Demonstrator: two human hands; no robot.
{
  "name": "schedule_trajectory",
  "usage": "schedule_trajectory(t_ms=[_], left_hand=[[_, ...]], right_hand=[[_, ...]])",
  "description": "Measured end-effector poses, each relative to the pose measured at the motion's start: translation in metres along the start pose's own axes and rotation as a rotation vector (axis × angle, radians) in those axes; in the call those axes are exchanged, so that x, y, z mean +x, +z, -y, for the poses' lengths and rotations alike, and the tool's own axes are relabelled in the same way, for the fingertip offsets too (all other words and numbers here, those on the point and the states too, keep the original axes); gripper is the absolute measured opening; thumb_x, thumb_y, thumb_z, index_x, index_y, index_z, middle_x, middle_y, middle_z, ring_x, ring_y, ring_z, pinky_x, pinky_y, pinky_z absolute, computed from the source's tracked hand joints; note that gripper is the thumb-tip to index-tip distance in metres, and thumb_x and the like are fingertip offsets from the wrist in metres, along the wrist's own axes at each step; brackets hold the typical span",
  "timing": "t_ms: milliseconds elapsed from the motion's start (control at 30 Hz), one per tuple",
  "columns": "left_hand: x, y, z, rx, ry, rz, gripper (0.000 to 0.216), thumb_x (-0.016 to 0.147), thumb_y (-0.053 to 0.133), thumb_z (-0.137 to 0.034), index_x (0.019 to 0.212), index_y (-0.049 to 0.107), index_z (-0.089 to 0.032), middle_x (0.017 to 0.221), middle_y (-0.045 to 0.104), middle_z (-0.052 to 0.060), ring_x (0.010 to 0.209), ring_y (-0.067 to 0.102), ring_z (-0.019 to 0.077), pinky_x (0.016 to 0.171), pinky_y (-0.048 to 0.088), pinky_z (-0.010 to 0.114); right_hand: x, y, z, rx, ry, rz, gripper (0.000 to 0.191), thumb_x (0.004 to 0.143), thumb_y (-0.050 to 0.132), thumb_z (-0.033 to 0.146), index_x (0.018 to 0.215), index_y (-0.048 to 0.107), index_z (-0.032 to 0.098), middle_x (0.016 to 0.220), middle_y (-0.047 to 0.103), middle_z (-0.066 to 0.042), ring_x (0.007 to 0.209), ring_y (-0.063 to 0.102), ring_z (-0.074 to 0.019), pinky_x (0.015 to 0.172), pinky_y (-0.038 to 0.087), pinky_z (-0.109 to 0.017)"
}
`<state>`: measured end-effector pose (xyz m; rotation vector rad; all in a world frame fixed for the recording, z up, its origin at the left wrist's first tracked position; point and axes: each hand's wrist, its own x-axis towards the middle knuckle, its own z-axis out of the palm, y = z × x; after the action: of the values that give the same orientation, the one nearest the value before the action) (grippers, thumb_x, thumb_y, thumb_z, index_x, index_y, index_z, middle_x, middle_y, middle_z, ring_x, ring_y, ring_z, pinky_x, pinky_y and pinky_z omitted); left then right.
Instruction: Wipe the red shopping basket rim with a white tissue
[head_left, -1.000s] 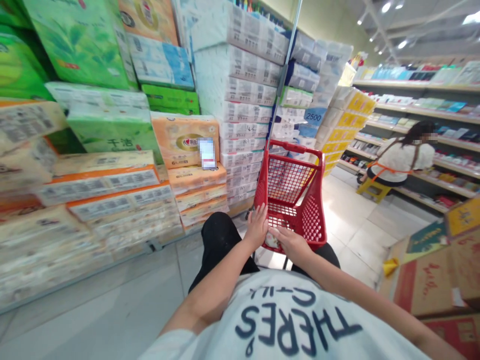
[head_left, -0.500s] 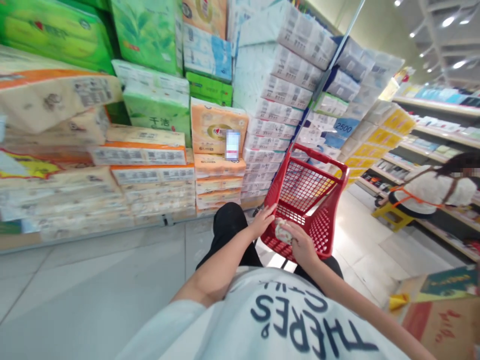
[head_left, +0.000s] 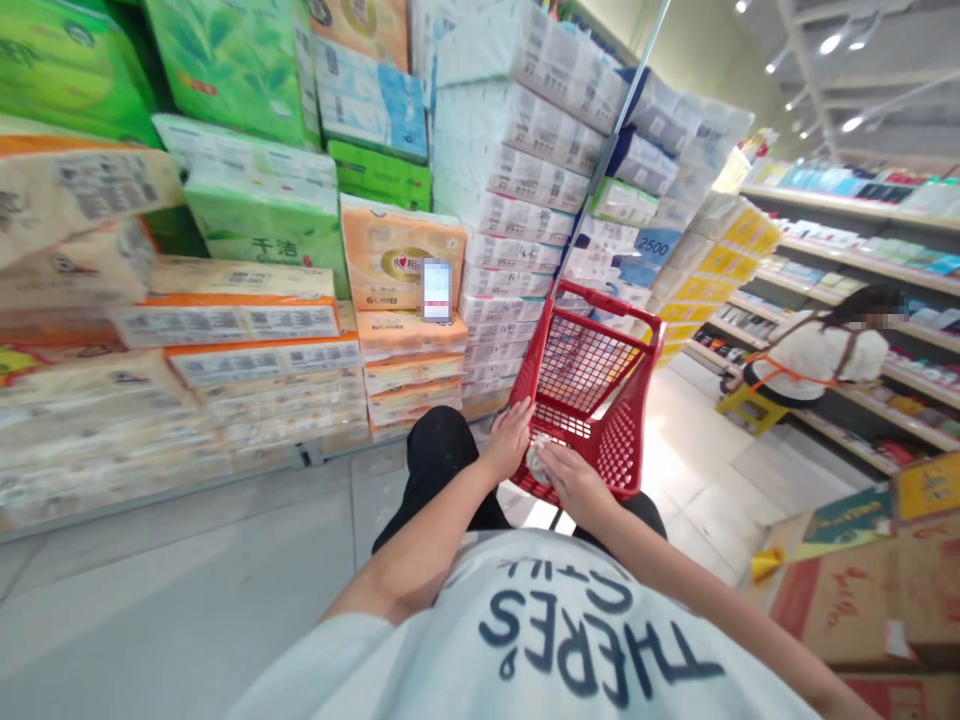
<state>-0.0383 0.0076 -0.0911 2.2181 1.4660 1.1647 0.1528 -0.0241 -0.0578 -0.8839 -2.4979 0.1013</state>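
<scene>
A red plastic shopping cart with mesh walls stands upright between my knees. On its near left rim rests my left hand, its fingers curled over the edge. My right hand is closed on a crumpled white cloth, holding it low at the cart's near side, just right of my left hand. Part of the cloth is hidden by my fingers. Upright against an orange tissue pack beyond the cart leans a phone with a lit screen.
Stacked tissue packs line the left, with tall white stacks behind the cart. At right, a person sits on a yellow stool before shelves. Cardboard boxes stand at lower right.
The view has turned right, so the surroundings sit further left. My right-hand fingers have drawn in around the cloth. My left hand stays on the cart's rim.
</scene>
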Motion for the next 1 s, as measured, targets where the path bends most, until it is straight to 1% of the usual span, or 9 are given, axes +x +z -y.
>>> schedule_trajectory(t_ms=[67,100,233,267,433,567,700,867,1000], left_hand=[[-0.0011,-0.0006,-0.0008,0.024,0.022,-0.012,0.051,0.095,0.023,-0.021,0.146,0.029,-0.019,0.154,0.029,0.007,0.143,0.023,0.0157,0.115,0.022,0.043],[-0.0017,-0.0005,-0.0010,0.026,0.019,-0.014,0.051,0.095,0.023,-0.021,0.146,0.030,-0.020,0.154,0.030,0.007,0.143,0.023,0.0158,0.115,0.022,0.043],[-0.0034,0.0011,-0.0013,-0.008,-0.011,-0.014,0.050,0.096,0.021,-0.023,0.145,0.031,-0.023,0.152,0.033,0.005,0.141,0.028,0.0147,0.114,0.025,0.043],[-0.0036,0.0014,-0.0015,-0.020,-0.015,-0.018,0.050,0.097,0.021,-0.024,0.145,0.031,-0.024,0.152,0.033,0.005,0.140,0.029,0.0144,0.114,0.026,0.042],[-0.0029,0.0011,-0.0022,-0.064,-0.019,-0.025,0.050,0.096,0.020,-0.023,0.145,0.031,-0.023,0.153,0.033,0.006,0.139,0.032,0.0134,0.113,0.028,0.041],[-0.0020,0.0014,-0.0018,-0.084,-0.020,-0.026,0.050,0.096,0.021,-0.023,0.145,0.032,-0.022,0.152,0.033,0.007,0.139,0.032,0.0138,0.113,0.028,0.042],[-0.0022,0.0013,-0.0016,-0.079,-0.009,-0.019,0.051,0.096,0.021,-0.022,0.146,0.030,-0.023,0.152,0.033,0.007,0.139,0.032,0.0138,0.113,0.028,0.042],[-0.0018,0.0006,-0.0007,0.004,0.030,-0.034,0.049,0.096,0.023,-0.020,0.143,0.034,-0.019,0.152,0.034,0.007,0.140,0.031,0.0145,0.114,0.026,0.042],[-0.0035,-0.0005,-0.0017,0.101,0.046,-0.058,0.048,0.095,0.024,-0.019,0.141,0.038,-0.017,0.151,0.036,0.008,0.141,0.028,0.0160,0.115,0.025,0.043]], right_hand=[[-0.0038,0.0008,-0.0001,-0.010,-0.097,0.028,0.040,0.092,0.043,0.015,0.128,0.060,0.021,0.134,0.055,-0.011,0.130,0.044,-0.0243,0.108,0.041,-0.045],[-0.0053,0.0008,-0.0009,0.000,-0.093,0.018,0.039,0.091,0.043,0.015,0.126,0.061,0.021,0.132,0.057,-0.011,0.129,0.046,-0.0241,0.108,0.042,-0.045],[-0.0080,-0.0017,-0.0066,0.030,0.148,-0.125,0.040,0.088,0.046,0.018,0.125,0.061,0.020,0.119,0.064,-0.012,0.110,0.060,-0.0238,0.097,0.051,-0.044],[-0.0083,-0.0028,-0.0070,0.024,0.159,-0.131,0.041,0.087,0.046,0.017,0.125,0.061,0.020,0.118,0.065,-0.012,0.109,0.061,-0.0244,0.096,0.051,-0.045],[-0.0097,-0.0057,-0.0021,0.020,-0.087,0.035,0.044,0.086,0.045,0.011,0.125,0.061,0.023,0.129,0.059,-0.008,0.126,0.048,-0.0237,0.107,0.042,-0.045],[-0.0085,-0.0033,-0.0039,-0.022,0.065,-0.052,0.045,0.086,0.042,0.013,0.128,0.059,0.017,0.127,0.059,-0.014,0.117,0.056,-0.0238,0.100,0.049,-0.043],[-0.0067,-0.0009,-0.0027,-0.039,-0.093,0.028,0.047,0.087,0.044,0.012,0.131,0.057,0.021,0.131,0.057,-0.010,0.127,0.047,-0.0247,0.108,0.041,-0.045],[-0.0046,0.0013,-0.0007,-0.042,0.012,-0.038,0.052,0.088,0.042,0.013,0.139,0.048,0.021,0.131,0.057,-0.012,0.120,0.053,-0.0234,0.102,0.047,-0.043],[-0.0044,0.0021,-0.0012,-0.038,-0.095,0.024,0.047,0.087,0.045,0.012,0.132,0.055,0.021,0.134,0.054,-0.012,0.127,0.046,-0.0255,0.107,0.042,-0.045]])
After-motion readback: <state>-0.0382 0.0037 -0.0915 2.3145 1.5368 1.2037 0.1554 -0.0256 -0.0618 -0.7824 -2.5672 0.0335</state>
